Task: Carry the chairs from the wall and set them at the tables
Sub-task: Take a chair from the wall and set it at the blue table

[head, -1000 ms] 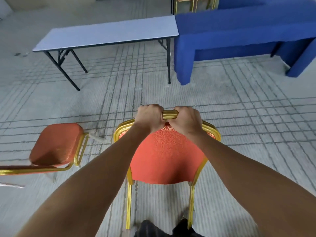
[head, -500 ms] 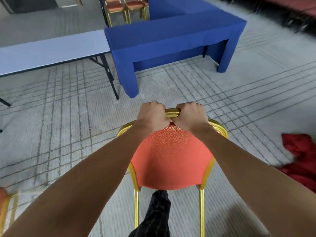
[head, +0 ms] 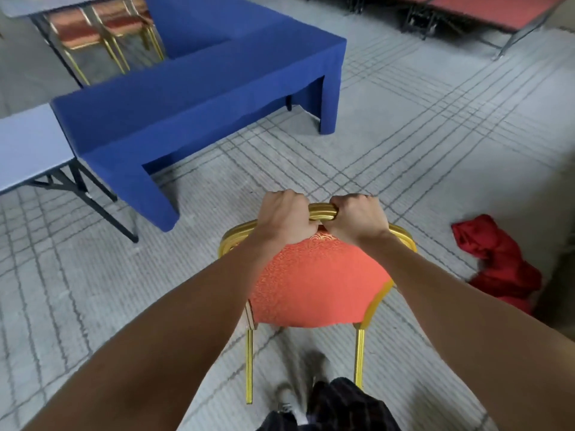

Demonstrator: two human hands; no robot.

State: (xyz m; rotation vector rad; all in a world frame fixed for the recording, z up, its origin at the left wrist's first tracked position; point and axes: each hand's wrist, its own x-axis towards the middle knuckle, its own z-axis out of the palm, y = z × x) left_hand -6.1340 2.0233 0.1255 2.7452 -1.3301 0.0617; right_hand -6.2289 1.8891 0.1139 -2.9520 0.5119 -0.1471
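An orange padded chair (head: 314,284) with a gold metal frame hangs in front of me, seen from behind its backrest. My left hand (head: 284,216) and my right hand (head: 357,217) both grip the top rail of the backrest, side by side, knuckles up. Its two rear legs point down toward my feet; the seat and front legs are hidden behind the backrest. Ahead to the left stands a table draped in blue cloth (head: 199,98). A bare grey folding table (head: 28,147) adjoins it on the left.
Two more orange chairs (head: 102,32) stand behind the blue table at top left. A crumpled red cloth (head: 497,262) lies on the carpet to my right. Red-topped folding tables (head: 485,10) stand at the top right. Open carpet lies between me and the blue table.
The view has swung to the right while I carry the chair: the tables slid left, the other chair at the left left the view, and the red cloth came into sight. My grip is unchanged.
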